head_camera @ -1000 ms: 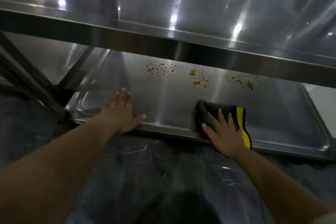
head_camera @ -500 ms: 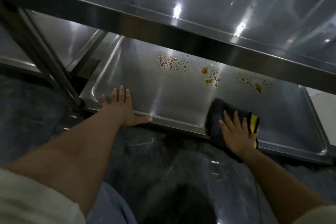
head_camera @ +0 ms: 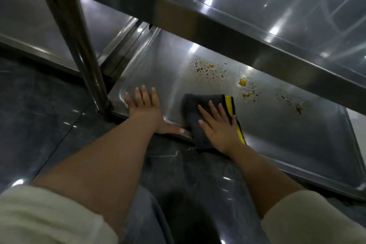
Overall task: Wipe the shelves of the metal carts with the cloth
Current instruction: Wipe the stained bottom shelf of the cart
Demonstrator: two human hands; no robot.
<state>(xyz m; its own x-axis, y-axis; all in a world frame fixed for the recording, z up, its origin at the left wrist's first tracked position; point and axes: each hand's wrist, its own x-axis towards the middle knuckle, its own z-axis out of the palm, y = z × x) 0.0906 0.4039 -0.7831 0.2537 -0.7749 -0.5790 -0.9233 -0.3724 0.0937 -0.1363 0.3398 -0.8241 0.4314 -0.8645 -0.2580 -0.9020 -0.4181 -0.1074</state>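
On the lower shelf [head_camera: 267, 125], right hand [head_camera: 219, 127] lies spread flat on the cloth [head_camera: 193, 109]; left hand [head_camera: 144, 109] spread, bracing; soft, limp cloth likely handles best palm-pressed.

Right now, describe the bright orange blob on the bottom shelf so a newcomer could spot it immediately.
Find the lower shelf of the metal cart, the tray under the upper shelf's rail. Beyond the dark cloth under the right hand, a band of stains runs across the steel. The orange blob sits mid-band: one solid, bright spot, while its neighbours are scattered brownish specks.
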